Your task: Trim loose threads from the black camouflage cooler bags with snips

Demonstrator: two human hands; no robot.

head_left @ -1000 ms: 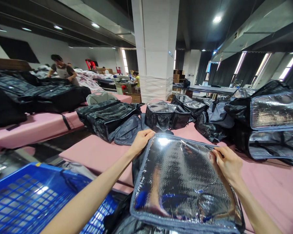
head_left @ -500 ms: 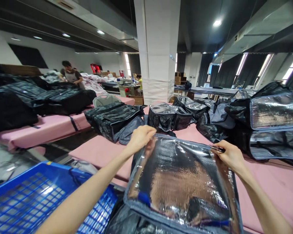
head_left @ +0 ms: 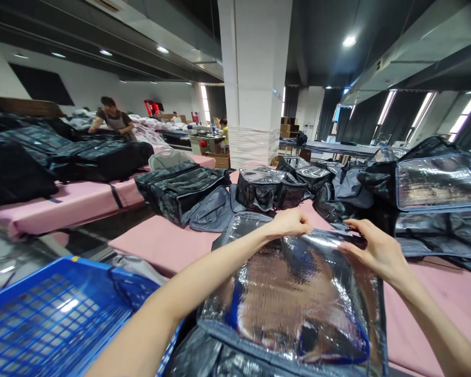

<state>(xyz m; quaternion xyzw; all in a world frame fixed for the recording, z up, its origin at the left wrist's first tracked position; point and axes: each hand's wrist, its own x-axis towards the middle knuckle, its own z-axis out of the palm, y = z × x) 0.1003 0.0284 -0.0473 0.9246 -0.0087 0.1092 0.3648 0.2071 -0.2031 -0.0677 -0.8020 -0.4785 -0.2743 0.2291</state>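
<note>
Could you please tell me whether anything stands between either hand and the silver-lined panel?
Nothing visible stands between the left hand and the silver-lined panel; it pinches the upper edge. At the right hand, something dark shows between thumb and forefinger; I cannot tell what.

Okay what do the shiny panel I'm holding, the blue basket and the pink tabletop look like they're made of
Shiny panel: likely foil-faced plastic film, glossy and silvery; it's crinkled and mirrors its surroundings. Blue basket: probably moulded plastic, smooth and slightly shiny, judging by the even grid and glare. Pink tabletop: perhaps cloth or vinyl; it looks matte and evenly coloured, but I can't tell which.
</note>
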